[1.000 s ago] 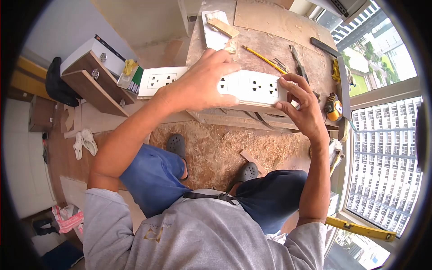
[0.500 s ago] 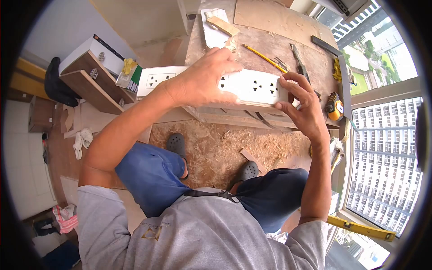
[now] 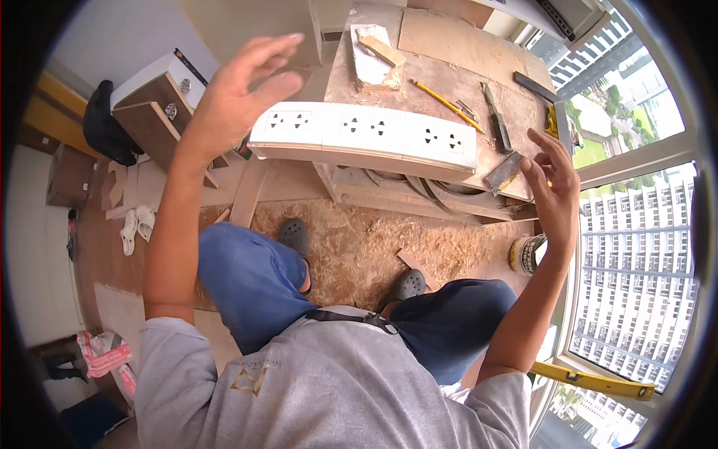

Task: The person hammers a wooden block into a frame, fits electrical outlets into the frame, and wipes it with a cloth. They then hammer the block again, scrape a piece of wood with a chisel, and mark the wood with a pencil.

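A long white strip of power sockets (image 3: 329, 138), three double outlets on a wooden backing, lies along the near edge of the wooden workbench (image 3: 419, 56). My left hand (image 3: 243, 93) hovers above and beyond its left end, fingers stretched and thumb apart, holding nothing. Off the strip's right end my right hand (image 3: 555, 179) is raised, fingers apart and nothing visible between them. Close to those fingertips is a small grey block (image 3: 503, 173) with a tan end. Behind the strip lie a yellow pencil (image 3: 445, 99) and a chisel (image 3: 496, 120).
A white board (image 3: 368, 63) with a wood offcut sits at the bench's back left. A dark angled tool (image 3: 537, 86) lies back right. Wood shavings (image 3: 351, 247) cover the floor. Wooden drawers (image 3: 153, 123) stand left; a yellow spirit level (image 3: 594, 380) and windows are at right.
Both hands have let go of the socket strip and moved apart, left hand up and left, right hand to the right. The strip now rests on the bench, its three outlets uncovered.
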`<action>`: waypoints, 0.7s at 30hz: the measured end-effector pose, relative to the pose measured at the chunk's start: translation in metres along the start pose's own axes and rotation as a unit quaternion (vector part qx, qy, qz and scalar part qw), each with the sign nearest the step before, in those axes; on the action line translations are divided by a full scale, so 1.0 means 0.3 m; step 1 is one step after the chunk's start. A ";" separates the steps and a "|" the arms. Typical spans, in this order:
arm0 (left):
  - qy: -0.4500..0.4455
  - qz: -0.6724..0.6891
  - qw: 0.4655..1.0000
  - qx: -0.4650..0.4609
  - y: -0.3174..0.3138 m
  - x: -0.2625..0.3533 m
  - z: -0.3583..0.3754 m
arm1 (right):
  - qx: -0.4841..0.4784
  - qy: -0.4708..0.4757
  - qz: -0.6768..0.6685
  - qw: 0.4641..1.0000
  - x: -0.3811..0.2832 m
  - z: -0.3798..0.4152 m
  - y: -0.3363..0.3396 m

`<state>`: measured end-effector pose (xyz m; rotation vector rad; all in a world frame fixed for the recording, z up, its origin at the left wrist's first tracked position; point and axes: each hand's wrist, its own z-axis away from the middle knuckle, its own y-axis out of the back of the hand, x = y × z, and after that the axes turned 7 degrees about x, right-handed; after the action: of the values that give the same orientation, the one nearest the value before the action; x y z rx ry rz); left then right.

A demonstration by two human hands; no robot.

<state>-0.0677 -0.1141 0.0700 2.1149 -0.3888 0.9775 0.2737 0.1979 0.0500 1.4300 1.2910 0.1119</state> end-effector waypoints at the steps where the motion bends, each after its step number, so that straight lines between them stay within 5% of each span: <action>1: 0.000 -0.003 1.000 0.004 0.036 -0.020 0.039 | -0.018 0.011 -0.102 0.995 -0.007 0.011 -0.023; 2: -0.004 -0.084 0.996 -0.012 0.070 -0.044 0.085 | -0.037 0.025 -0.206 0.978 -0.024 0.015 -0.051; 4: 0.007 -0.177 0.984 -0.019 0.110 -0.085 0.167 | -0.053 0.106 -0.041 0.992 -0.071 0.007 -0.094; 6: 0.127 -0.115 0.985 -0.029 0.099 -0.121 0.213 | -0.075 0.088 -0.070 0.991 -0.071 -0.016 -0.157; 10: 0.186 -0.039 0.982 -0.016 0.049 -0.137 0.235 | -0.078 0.077 -0.041 0.993 -0.078 -0.041 -0.223; 19: 0.151 -0.045 0.986 0.055 0.010 -0.154 0.248 | -0.111 0.065 -0.059 0.990 -0.048 -0.051 -0.245; 21: 0.021 -0.237 0.970 0.046 0.014 -0.160 0.231 | -0.123 0.069 -0.059 0.988 -0.043 -0.049 -0.250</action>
<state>-0.0657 -0.1704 0.0072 2.1239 0.1858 0.7661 0.2125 0.1788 0.0065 1.1485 1.4201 0.2847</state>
